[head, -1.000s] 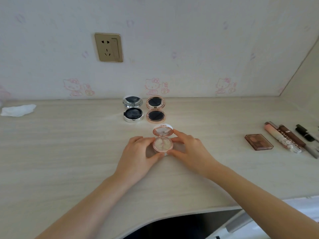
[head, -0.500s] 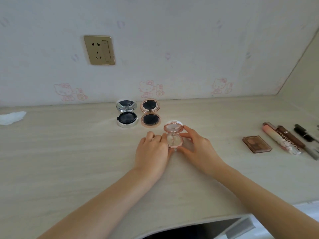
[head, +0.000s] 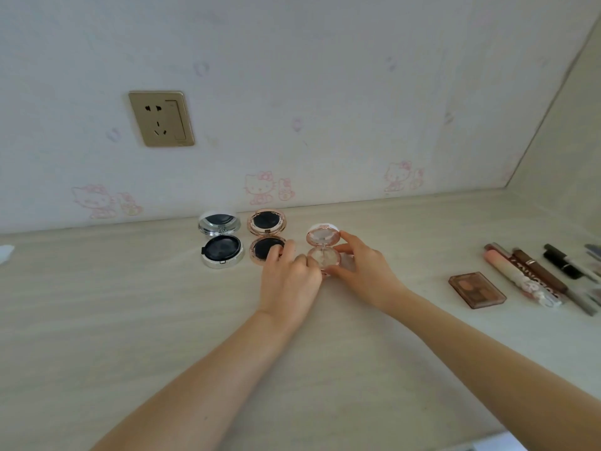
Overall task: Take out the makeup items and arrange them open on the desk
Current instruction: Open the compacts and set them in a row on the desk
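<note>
A small pink compact stands open on the desk, lid tilted up toward the wall. My left hand touches its left edge with curled fingers, and my right hand pinches its right side between thumb and fingers. To its left lie an open rose-gold compact and an open silver compact, both with dark insides. My left fingertips overlap the rose-gold compact's lower half.
A closed brown eyeshadow palette lies at the right, beside several tubes and pencils. A wall socket is on the wall behind. A white tissue shows at the far left edge. The desk's front edge curves at bottom right.
Both hands have slid the pink compact away from me and to the right, into line with the two open compacts near the wall.
</note>
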A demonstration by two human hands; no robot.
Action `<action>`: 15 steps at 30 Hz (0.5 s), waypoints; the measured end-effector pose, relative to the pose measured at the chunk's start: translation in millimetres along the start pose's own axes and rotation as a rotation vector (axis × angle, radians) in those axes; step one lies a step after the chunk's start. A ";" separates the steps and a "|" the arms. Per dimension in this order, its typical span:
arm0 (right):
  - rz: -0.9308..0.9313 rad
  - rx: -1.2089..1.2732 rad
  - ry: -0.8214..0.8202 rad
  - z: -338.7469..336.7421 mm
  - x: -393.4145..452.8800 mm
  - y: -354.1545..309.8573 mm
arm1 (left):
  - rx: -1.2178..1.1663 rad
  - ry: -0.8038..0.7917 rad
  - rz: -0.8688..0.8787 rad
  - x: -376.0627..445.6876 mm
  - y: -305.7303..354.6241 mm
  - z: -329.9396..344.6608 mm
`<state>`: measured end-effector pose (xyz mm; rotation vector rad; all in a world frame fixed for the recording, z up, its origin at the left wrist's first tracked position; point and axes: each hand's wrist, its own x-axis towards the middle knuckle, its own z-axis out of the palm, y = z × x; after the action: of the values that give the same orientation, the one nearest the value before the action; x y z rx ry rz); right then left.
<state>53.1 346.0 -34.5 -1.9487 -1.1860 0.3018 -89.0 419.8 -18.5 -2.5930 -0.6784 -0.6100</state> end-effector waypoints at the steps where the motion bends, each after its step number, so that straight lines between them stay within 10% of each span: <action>1: -0.002 0.000 0.001 0.3 4.4 0.4 | -0.003 0.017 0.007 1.1 -1.8 2.4; 15: -0.039 -0.019 -0.085 7.6 47.5 2.0 | -0.207 0.076 0.002 -4.1 -22.4 24.7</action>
<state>75.1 388.7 -31.4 -1.9436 -1.2844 0.3577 -96.5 447.9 -35.4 -2.7424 -0.6172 -0.8124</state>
